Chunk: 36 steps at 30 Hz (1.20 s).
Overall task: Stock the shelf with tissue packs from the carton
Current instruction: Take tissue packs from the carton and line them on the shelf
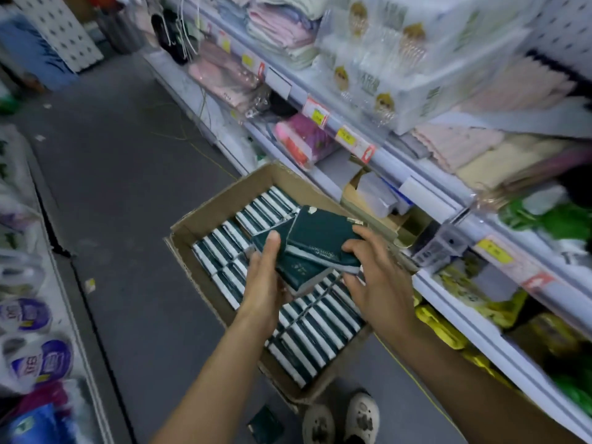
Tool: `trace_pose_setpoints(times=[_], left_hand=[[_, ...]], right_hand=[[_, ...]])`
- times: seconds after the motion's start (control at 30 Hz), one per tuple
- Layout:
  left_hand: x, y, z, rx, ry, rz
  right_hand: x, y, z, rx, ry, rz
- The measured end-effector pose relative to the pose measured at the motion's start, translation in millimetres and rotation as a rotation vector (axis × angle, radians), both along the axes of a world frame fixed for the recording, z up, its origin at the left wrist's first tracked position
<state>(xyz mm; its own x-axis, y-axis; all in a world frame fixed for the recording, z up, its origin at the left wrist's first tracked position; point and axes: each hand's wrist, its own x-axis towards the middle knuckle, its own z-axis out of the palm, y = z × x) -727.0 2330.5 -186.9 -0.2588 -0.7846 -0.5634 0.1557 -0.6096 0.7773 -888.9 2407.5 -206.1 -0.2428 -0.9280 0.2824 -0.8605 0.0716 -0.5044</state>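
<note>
A: What are the hands doing rn?

B: Both are gripping a loose bunch of dark green, flat rectangular tissue packs in thin plastic wrap (312, 248), held just above the carton. Left hand (266, 277) is cupping the stack from below & the side, thumb lying over the top pack. Right hand (374, 277) is curling its fingers (354, 248) round the opposite edge, pinching the top packs together.

A: How's that going to handle?

B: Prob. light, soft, squashy, w/ slick film, so the packs are already fanning & sliding over each other. I'd be squeezing on the short edges w/ both palms, keeping them squared, not holding by the flat faces.

A: And the rest of the stock?

B: Sitting in the open brown corrugated cardboard carton (205, 213) on the grey floor (128, 219), packed on edge in tight rows, green and white stripes showing. One stray green pack (266, 426) is lying on the floor near the white shoes (341, 418).

A: Shelf?

B: White metal shelving (426, 187) just to the right, w/ yellow-red price tags, folded soft towels above, crinkly yellow & green bags lower down. Blurry, so can't tell which tier is taking the tissues.
</note>
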Motion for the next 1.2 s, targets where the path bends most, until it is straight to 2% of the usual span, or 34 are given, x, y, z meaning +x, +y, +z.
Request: trace_pose_setpoints(times=[0.1, 0.2, 0.37, 0.5, 0.67, 0.73, 0.93, 1.1, 1.2], left_hand=[[-17, 21, 31, -0.055, -0.003, -0.005], [-37, 39, 58, -0.078, -0.003, 0.0], [-70, 73, 100, -0.275, -0.024, -0.216], [-93, 114, 134, -0.409, 0.01, -0.472], [-130, 191, 169, -0.513, 0.087, -0.662], [-153, 227, 181, -0.524, 0.105, -0.737], [-221, 334, 211, -0.548, 0.16, -0.815], [-267, 417, 218, -0.517, 0.206, -0.898], [-294, 464, 224, -0.506, 0.238, -0.957]], right_hand=[[-10, 27, 32, -0.049, -0.038, 0.036], [-23, 59, 66, -0.098, -0.185, -0.002], [-56, 109, 121, -0.173, -0.66, -0.257], [-88, 158, 171, -0.129, -0.723, -0.297], [-117, 258, 217, 0.012, -0.771, -0.281], [-128, 298, 230, -0.005, -0.816, -0.319], [-169, 414, 256, -0.166, -0.869, -0.52], [-196, 510, 269, -0.452, -1.129, -0.686], [-215, 563, 275, -0.593, -1.214, -0.779]])
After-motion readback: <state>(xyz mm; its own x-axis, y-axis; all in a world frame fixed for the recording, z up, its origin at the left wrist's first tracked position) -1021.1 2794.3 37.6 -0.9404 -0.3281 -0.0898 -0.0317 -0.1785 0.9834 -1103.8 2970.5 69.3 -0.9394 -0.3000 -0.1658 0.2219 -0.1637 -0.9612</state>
